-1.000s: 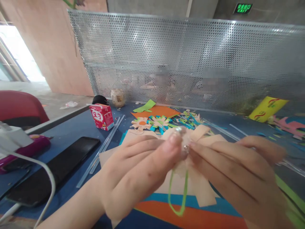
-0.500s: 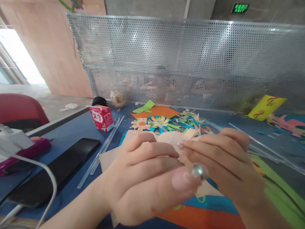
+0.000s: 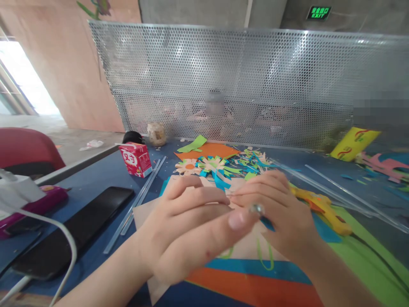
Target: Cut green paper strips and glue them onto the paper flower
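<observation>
My left hand (image 3: pixel 188 230) is in front of me with its fingers curled and the thumb stretched out toward the right. My right hand (image 3: pixel 281 217) comes in from the other side, its bent fingertips meeting those of the left. Whatever is pinched between them is hidden behind the fingers. Just beyond the fingertips a blue paper strip (image 3: pixel 221 180) shows. Pale peach paper (image 3: pixel 246 245) lies under both hands, with thin green paper loops (image 3: pixel 266 256) on it. Further back are a peach paper flower with an orange centre (image 3: pixel 189 166) and a green-and-blue paper flower (image 3: pixel 213 163).
A yellow glue gun (image 3: pixel 329 211) lies right of my hand, its cord trailing. Clear sticks (image 3: pixel 140 200), a phone (image 3: pixel 79 226) and a red drink carton (image 3: pixel 136 160) are on the left. Paper scraps (image 3: pixel 255 157) lie before a perforated metal screen (image 3: pixel 198 76). Green paper (image 3: pixel 367 251) lies right.
My right hand has moved left and slightly lower, uncovering the glue gun. The curved pale paper behind the fingers is no longer seen there; a blue strip shows instead.
</observation>
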A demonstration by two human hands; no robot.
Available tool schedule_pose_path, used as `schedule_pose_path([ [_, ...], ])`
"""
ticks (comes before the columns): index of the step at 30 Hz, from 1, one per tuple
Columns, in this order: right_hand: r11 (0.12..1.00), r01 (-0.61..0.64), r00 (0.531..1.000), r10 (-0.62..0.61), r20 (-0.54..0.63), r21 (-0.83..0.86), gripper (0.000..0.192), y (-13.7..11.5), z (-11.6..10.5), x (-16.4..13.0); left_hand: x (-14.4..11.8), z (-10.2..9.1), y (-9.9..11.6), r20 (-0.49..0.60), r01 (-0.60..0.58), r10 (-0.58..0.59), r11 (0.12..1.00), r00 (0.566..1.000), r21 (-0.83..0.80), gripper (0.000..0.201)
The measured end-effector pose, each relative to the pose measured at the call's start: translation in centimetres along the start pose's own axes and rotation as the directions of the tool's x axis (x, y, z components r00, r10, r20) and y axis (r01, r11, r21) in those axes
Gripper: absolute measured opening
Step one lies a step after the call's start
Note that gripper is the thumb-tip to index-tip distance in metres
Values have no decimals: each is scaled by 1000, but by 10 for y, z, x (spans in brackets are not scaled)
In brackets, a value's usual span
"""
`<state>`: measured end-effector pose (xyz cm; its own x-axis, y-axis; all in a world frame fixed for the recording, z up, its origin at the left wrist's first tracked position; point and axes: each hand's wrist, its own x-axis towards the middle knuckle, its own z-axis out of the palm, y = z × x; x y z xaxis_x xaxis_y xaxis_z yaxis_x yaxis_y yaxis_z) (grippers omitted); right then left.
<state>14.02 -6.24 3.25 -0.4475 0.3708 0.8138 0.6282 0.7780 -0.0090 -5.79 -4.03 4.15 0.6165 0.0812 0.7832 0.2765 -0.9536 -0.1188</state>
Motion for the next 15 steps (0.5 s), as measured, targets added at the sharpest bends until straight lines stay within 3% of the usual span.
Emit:
schedule_pose_path([
  [4, 998, -65, 997, 64, 35, 27, 11, 4, 4, -1, 0, 12, -6, -138, 109, -142, 970, 980, -219, 70],
  [7, 995, -74, 997, 73, 15, 70, 11, 6, 5, -2, 2, 20, -8, -184, 218, -318, 881, 930, -421, 74],
  [9, 971, -197, 980, 197, 10, 134, 17, 7, 6, -2, 4, 24, -11, -155, 330, -470, 784, 869, -527, 72],
  [10, 933, -311, 950, 311, 32, 178, 22, 7, 6, -2, 4, 26, -14, -102, 402, -553, 708, 827, -580, 71],
  [12, 809, -536, 844, 526, 109, 243, 29, 7, 7, -1, 4, 30, -21, 23, 481, -660, 523, 751, -703, 72],
  [13, 747, -611, 790, 596, 143, 261, 28, 8, 8, -1, 4, 32, -24, 115, 518, -701, 396, 704, -758, 73],
  [15, 682, -680, 731, 658, 182, 269, 22, 11, 11, -1, 1, 38, -30, 278, 576, -753, 160, 597, -802, 77],
])
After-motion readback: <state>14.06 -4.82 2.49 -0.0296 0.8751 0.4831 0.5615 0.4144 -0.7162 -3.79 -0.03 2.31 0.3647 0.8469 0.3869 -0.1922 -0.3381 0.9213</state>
